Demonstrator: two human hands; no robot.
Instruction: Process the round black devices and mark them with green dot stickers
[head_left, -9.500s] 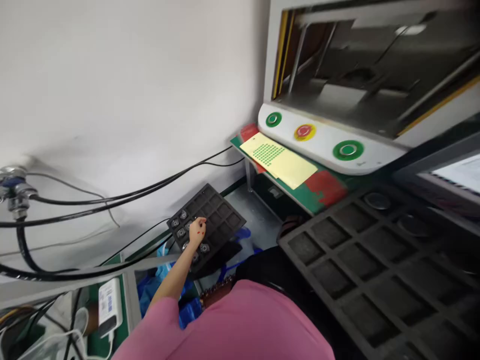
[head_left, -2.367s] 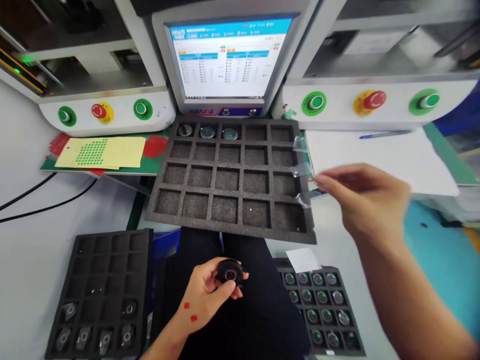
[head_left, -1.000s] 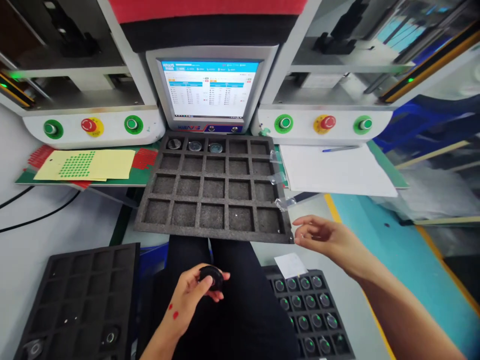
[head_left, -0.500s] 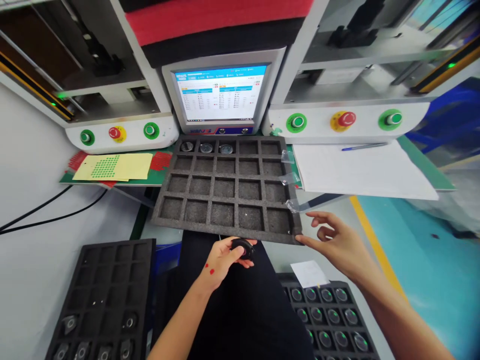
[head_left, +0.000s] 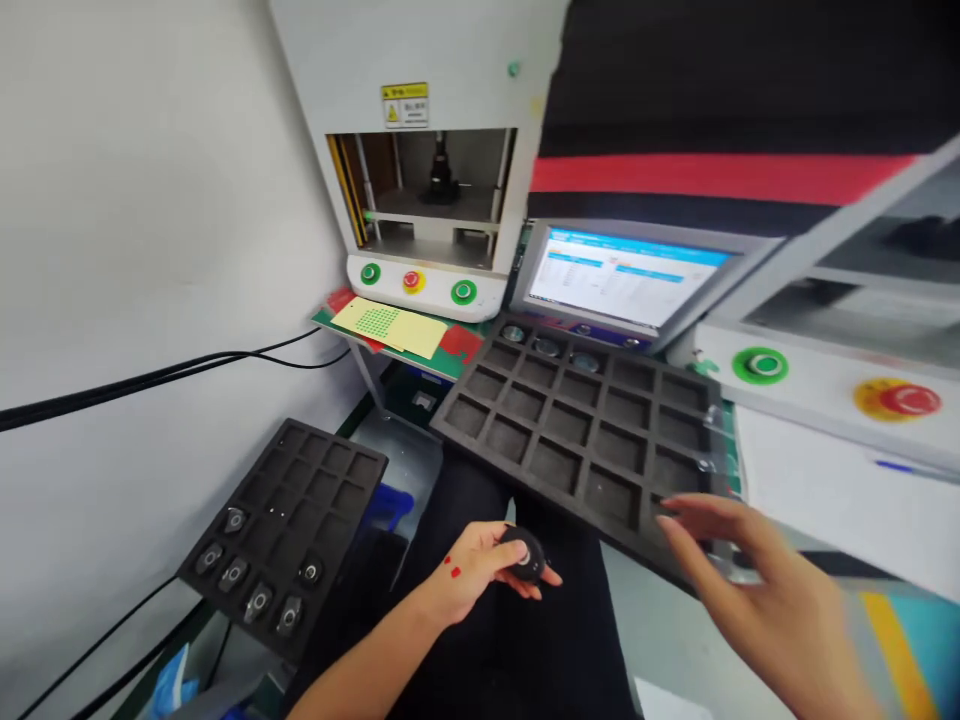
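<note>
My left hand (head_left: 480,567) is closed around a small black round device (head_left: 530,555), thumb pressed on its face, above my dark-trousered lap. A black foam tray (head_left: 555,493) with square compartments lies just beyond, on the bench before the screen. Three round glassy pieces (head_left: 546,347) sit in its back row, at the left. Over the tray's front right corner is my right hand (head_left: 757,580), thumb and fingers apart and holding nothing; I cannot tell whether it touches the foam.
A second foam tray (head_left: 307,515) at lower left holds several watch-like parts (head_left: 259,602). A lit screen (head_left: 622,280) stands between press machines with green and red buttons (head_left: 411,280). Yellow cards (head_left: 397,328) lie left, white paper (head_left: 817,490) and a blue pen (head_left: 911,468) right. Black cables (head_left: 187,370) cross the left.
The view has turned left, bringing the left press and lower-left tray further into sight. My right hand's fingers have shifted over the tray's corner. My left hand still holds the black device.
</note>
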